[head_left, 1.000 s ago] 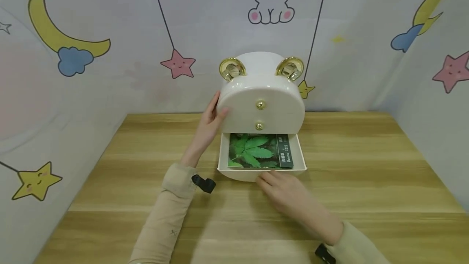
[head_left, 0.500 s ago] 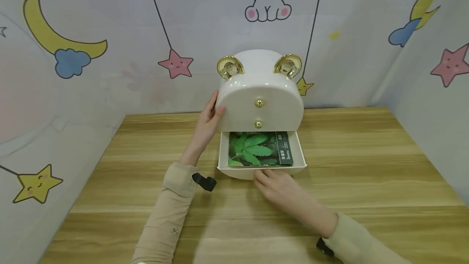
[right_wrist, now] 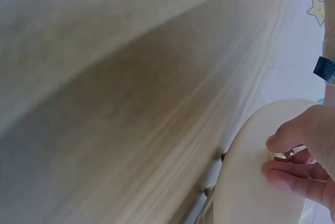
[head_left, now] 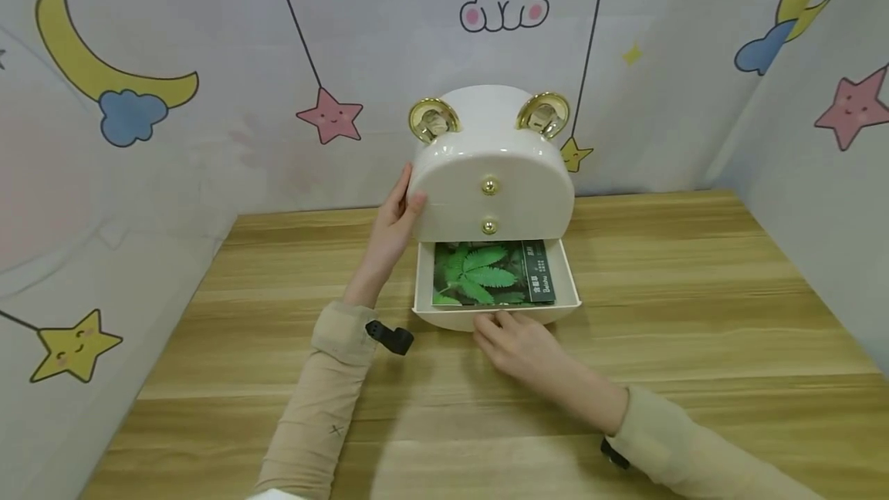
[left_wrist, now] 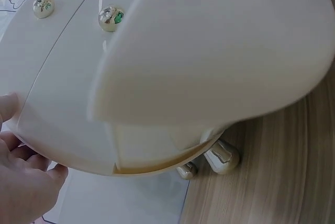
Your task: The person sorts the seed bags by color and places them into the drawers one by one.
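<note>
A white, round-topped storage box (head_left: 451,211) with gold bear ears and gold knobs stands on the table. Its bottom drawer (head_left: 567,284) is pulled out, and a seed-packet-like card with a green leaf picture (head_left: 482,272) lies flat inside. My left hand (head_left: 390,231) rests against the box's left side, thumb on the front edge and fingers along the side. At the drawer front, my right hand (head_left: 517,344) pinches the drawer's gold knob (right_wrist: 279,156) between thumb and fingers; in the head view the knob is hidden by the hand.
The wood-grain table (head_left: 694,315) extends to both sides and in front of the box. Close behind it hangs a printed cloth backdrop (head_left: 236,14) with moons and stars. Short gold feet (left_wrist: 222,157) show under the box in the left wrist view.
The right hand has shifted slightly left along the drawer front. The drawer stays pulled out by about the same amount, and the left hand keeps its place. The head view has tilted a little.
</note>
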A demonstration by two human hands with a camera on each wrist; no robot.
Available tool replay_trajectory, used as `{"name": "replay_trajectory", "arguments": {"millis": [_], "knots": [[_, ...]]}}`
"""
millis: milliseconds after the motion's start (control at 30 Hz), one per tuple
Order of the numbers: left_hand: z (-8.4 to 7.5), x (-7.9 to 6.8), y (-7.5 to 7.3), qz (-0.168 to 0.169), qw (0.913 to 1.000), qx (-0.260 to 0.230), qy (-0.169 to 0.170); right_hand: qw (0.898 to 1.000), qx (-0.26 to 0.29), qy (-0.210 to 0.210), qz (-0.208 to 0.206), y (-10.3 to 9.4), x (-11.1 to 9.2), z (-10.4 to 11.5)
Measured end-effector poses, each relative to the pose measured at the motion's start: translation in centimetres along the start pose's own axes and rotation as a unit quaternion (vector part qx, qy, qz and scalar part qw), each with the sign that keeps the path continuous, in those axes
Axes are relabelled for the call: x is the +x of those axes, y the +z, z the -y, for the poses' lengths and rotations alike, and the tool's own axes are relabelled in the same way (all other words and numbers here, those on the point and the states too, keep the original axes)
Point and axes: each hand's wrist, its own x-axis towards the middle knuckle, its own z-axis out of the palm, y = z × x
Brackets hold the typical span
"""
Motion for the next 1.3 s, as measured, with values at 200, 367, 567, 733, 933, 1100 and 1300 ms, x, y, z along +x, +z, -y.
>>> {"name": "replay_trajectory", "arguments": {"millis": [200,367,567,733,933,1100,1300], "knots": [[0.0,-0.1,-0.1,0.003,1.0,-0.006,0.001,1.0,0.001,0.005,-0.011,0.0,0.2,-0.4],[0.0,-0.1,0.0,0.004,0.9999,-0.009,-0.005,1.0,0.01,0.011,-0.021,-0.1,0.5,-0.8],[0.0,-0.2,0.1,0.004,0.9999,-0.012,-0.01,1.0,0.022,0.013,-0.008,0.3,0.5,-1.1],[0.0,-0.1,0.1,0.0,0.9999,-0.014,-0.006,1.0,0.015,0.019,-0.005,0.9,0.6,-1.4],[0.1,-0.3,0.1,0.004,1.0,-0.007,-0.005,1.0,0.009,0.027,-0.009,1.5,0.9,-2.0],[-0.1,-0.3,0.1,0.003,1.0,-0.001,-0.006,0.999,0.017,0.028,-0.009,1.9,1.3,-2.4],[0.1,-0.1,0.0,0.0,0.9999,-0.005,-0.009,0.999,0.025,0.037,-0.001,2.4,1.7,-2.9]]}}
